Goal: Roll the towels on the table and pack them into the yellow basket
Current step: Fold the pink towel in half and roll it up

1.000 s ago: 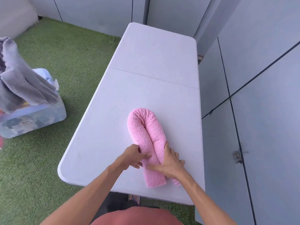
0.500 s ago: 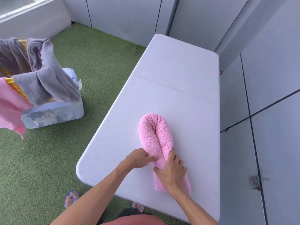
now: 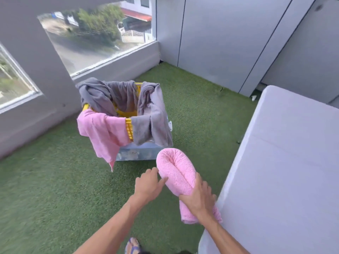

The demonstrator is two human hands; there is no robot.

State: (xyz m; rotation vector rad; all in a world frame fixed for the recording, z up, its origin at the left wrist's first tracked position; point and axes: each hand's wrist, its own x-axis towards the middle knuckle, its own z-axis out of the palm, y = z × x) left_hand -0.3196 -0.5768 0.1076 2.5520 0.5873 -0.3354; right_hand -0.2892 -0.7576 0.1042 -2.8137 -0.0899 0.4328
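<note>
Towel roll (image 3: 177,171), pink, doubled, lower centre, off counter (image 3: 286,171) | right hand (image 3: 199,197) clasps its near end; left hand (image 3: 147,186) relaxed, fingertip touching | long axis points toward yellow basket (image 3: 129,127), upper left, left hand nearer.

The right hand (image 3: 199,196) grips a rolled pink towel (image 3: 177,170), folded double, off the table (image 3: 286,162) and above the green turf (image 3: 45,189), while the left hand (image 3: 148,186) touches the roll's side with an outstretched finger. Beyond it the yellow basket (image 3: 129,127) sits on a pale box (image 3: 139,153), with grey towels (image 3: 152,114) and a pink towel (image 3: 104,132) draped over its rim.
</note>
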